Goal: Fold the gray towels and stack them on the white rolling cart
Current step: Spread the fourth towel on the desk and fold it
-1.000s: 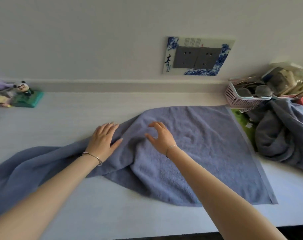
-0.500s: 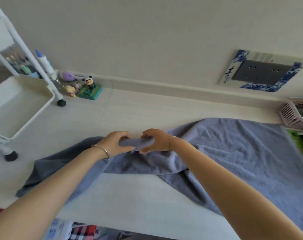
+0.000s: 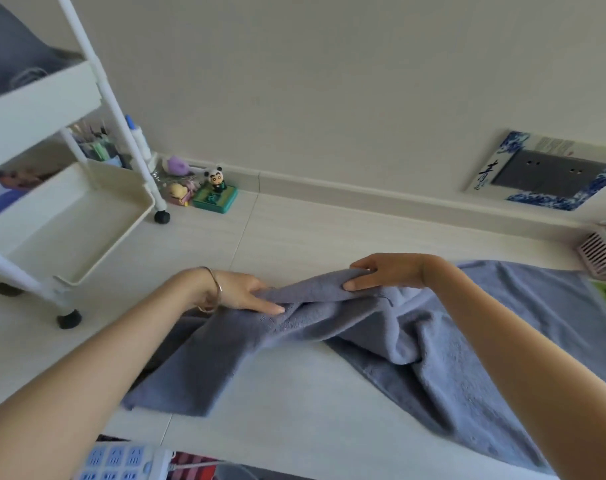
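From the head camera, the gray towel [image 3: 433, 341] lies rumpled across the white table [image 3: 294, 237], its right part flat and its left end trailing toward the near edge. The left hand [image 3: 239, 296] grips a bunched fold, fingers curled into the cloth. Just to its right, the right hand [image 3: 388, 271] pinches the same raised ridge between thumb and fingers.

The step looks like finding an edge to straighten. It would go best if the hands slid apart along the hem and pulled it taut before folding, as thick, soft terry creases easily.

The cart [image 3: 69, 216] stands far left, with smooth hard trays, thin posts and black wheels.
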